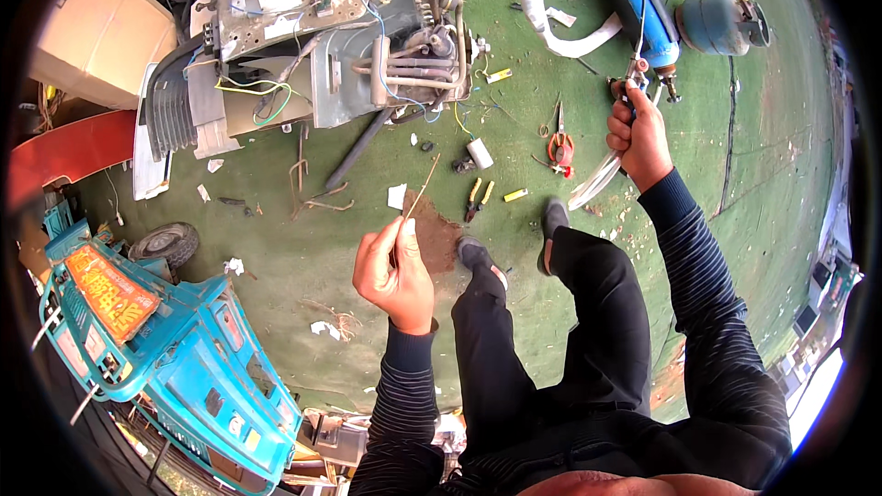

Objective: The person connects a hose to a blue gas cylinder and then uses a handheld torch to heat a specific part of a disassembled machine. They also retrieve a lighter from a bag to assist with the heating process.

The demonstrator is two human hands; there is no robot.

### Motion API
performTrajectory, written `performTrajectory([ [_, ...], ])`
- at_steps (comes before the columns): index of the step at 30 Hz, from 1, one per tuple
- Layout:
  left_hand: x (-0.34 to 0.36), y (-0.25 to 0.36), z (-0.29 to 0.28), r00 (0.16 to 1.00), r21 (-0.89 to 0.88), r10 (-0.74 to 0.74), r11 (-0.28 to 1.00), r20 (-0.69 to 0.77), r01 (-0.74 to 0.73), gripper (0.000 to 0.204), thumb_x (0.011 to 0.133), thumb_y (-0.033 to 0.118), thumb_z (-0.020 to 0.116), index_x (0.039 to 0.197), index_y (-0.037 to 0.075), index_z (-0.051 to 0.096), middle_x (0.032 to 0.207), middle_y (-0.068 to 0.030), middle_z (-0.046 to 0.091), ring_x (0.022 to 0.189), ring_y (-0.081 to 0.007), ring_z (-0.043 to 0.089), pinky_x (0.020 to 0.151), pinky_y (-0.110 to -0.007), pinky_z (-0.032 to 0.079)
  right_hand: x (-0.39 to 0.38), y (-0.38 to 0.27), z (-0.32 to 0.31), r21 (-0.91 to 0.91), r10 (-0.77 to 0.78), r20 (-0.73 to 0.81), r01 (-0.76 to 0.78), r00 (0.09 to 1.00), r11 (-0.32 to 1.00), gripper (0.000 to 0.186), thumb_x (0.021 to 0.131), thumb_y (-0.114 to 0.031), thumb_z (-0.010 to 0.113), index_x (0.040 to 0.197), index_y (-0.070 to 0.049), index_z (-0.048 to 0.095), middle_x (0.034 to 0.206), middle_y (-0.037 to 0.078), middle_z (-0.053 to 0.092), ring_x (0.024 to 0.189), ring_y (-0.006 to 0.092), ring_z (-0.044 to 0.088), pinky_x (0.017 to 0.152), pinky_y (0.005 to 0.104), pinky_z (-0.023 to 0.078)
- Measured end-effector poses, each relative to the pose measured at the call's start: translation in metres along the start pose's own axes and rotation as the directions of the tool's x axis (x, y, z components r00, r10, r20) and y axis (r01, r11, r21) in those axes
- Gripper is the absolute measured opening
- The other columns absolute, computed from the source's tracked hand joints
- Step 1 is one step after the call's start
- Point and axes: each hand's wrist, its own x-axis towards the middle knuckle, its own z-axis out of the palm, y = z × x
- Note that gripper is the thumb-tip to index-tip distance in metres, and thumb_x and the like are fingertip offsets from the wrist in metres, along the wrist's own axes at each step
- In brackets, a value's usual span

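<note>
Both hands are busy: the left hand (pixel 395 274), at centre frame, pinches a thin brazing rod (pixel 419 191) between fingers and thumb, while the right hand (pixel 638 136), upper right, is wrapped tight around a torch handle (pixel 634 83) (hoses trailing). Steadying rod and torch near the dismantled air-conditioner unit (pixel 312 55), upper left, seems wise.

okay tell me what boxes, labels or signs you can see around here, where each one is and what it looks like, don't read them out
Cardboard box: upper left, beside the dismantled metal unit; large, plain tan.
Sign panel: on the teal vehicle, lower left; long orange rectangle with yellow characters.
Small yellow tags: on the green ground near the pliers; short strips.
</note>
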Motion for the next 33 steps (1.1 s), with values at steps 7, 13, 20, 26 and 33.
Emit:
performTrajectory([
  [7,0.109,0.021,0.055,0.999,0.042,0.010,0.999,0.053,-0.012,0.010,0.095,0.006,0.074,0.096,-0.004,0.073,0.076,0.0051,0.058,0.066,-0.0022,0.045,0.057,-0.020,0.035,0.043,-0.022,0.046,-0.357,0.269,0.022,-0.243,0.963,0.902,0.022,0.105,-0.032,0.056,0.106,-0.011,0.054,0.067,-0.008,0.035,0.048,0.0037,0.029,0.043,0.0238,0.020],
  [13,0.157,0.019,0.133,0.989,0.013,-0.143,0.990,0.046,0.143,0.014,0.097,0.009,0.073,0.098,-0.006,0.073,0.077,0.0039,0.064,0.067,-0.0012,0.049,0.059,-0.020,0.038,0.091,-0.003,0.074,-0.473,0.476,0.140,-0.364,0.868,0.802,0.025,0.103,-0.034,0.057,0.095,-0.012,0.051,0.067,-0.006,0.040,0.049,0.0053,0.033,0.043,0.0270,0.024],
  [20,0.183,0.038,0.165,0.959,0.142,-0.273,0.955,0.072,0.261,0.015,0.098,0.008,0.068,0.097,-0.007,0.072,0.069,0.0002,0.063,0.061,-0.0043,0.049,0.054,-0.025,0.041,0.118,0.010,0.105,-0.652,0.648,0.142,-0.422,0.748,0.630,0.028,0.103,-0.035,0.059,0.097,-0.009,0.052,0.066,-0.005,0.040,0.048,0.0066,0.036,0.040,0.0270,0.025],
  [26,0.178,0.033,0.155,0.971,0.194,-0.220,0.961,0.092,0.199,0.012,0.095,0.008,0.069,0.096,-0.004,0.072,0.069,-0.0067,0.067,0.057,-0.0114,0.056,0.055,-0.029,0.045,0.132,0.054,0.109,-0.793,0.410,0.218,-0.084,0.886,0.603,0.036,0.102,-0.036,0.059,0.090,-0.003,0.056,0.066,0.000,0.052,0.054,0.0101,0.049,0.045,0.0320,0.038],
  [33,0.191,0.012,0.162,0.979,0.323,0.006,0.944,0.204,-0.073,0.016,0.093,0.011,0.072,0.098,-0.003,0.075,0.064,-0.0040,0.064,0.056,-0.0071,0.053,0.054,-0.028,0.044,0.134,0.080,0.106,-0.863,0.079,0.320,0.256,0.944,0.436,0.044,0.100,-0.036,0.062,0.087,0.006,0.059,0.068,0.016,0.055,0.067,0.0201,0.054,0.067,0.0442,0.048],
])
